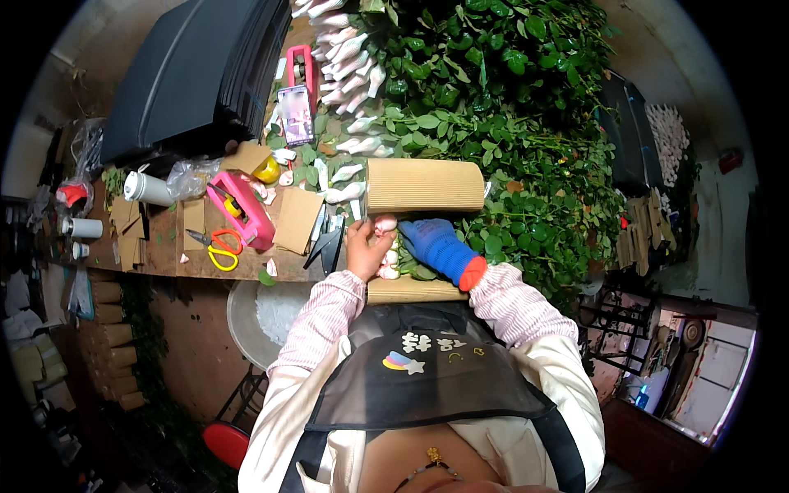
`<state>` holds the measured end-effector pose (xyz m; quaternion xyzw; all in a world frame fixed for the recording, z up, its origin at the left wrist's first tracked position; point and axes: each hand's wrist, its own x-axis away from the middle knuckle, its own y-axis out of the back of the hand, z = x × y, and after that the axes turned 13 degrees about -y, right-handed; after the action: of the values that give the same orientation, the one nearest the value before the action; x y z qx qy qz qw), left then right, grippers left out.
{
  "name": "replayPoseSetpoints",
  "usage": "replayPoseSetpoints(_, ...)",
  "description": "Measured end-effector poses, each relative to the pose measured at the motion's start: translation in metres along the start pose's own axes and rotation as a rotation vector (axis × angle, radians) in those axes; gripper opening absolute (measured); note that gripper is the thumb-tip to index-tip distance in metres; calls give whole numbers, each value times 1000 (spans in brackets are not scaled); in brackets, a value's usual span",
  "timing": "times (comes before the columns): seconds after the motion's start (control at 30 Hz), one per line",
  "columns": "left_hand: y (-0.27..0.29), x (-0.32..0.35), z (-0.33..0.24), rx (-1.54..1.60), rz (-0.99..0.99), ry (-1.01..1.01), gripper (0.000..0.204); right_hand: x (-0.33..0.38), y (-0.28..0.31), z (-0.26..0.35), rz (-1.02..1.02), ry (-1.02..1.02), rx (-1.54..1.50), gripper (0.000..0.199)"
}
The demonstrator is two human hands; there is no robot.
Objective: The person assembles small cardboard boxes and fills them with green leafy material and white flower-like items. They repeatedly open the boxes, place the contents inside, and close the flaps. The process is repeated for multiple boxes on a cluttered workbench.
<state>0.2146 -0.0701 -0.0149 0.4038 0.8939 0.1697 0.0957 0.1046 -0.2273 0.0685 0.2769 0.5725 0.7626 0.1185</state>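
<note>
Pale pink roses point(388, 260) lie in a short row in front of me, heads to the left, on a sheet of tan corrugated cardboard. That cardboard point(426, 185) curls up behind them, and its near edge shows against my apron. My left hand point(366, 250) is bare, with thumb and fingers closed around a rose head at the row's far end. In a blue knitted glove with an orange cuff, my right hand point(437, 246) is closed over the leafy stems just right of the heads. Its fingertips are partly hidden.
A black stapler point(327, 249), orange-and-yellow scissors point(220, 248), pink tape dispensers point(240, 210) and a phone point(296, 115) lie to the left. Leafy rose stems point(509, 156) are heaped behind and right; white-sleeved buds point(349, 70) line their left side. A black stack point(193, 78) stands far left.
</note>
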Motion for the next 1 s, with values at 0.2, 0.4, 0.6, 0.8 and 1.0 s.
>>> replayPoseSetpoints(0.2,3,1,-6,-44,-45,-39,44,5,22,8,-94,-117,-166,35)
replayPoseSetpoints(0.4,9,3,-15,-98,-48,-70,43,-14,10,19,46,-227,27,30)
replayPoseSetpoints(0.6,11,1,-8,-43,-7,-45,42,-14,16,37,46,-232,71,28)
replayPoseSetpoints(0.8,9,0,-15,-98,31,-23,46,4,12,44,-72,-58,249,21)
replayPoseSetpoints(1.0,11,1,-8,-43,32,-7,45,24,58,35,-73,60,-145,30)
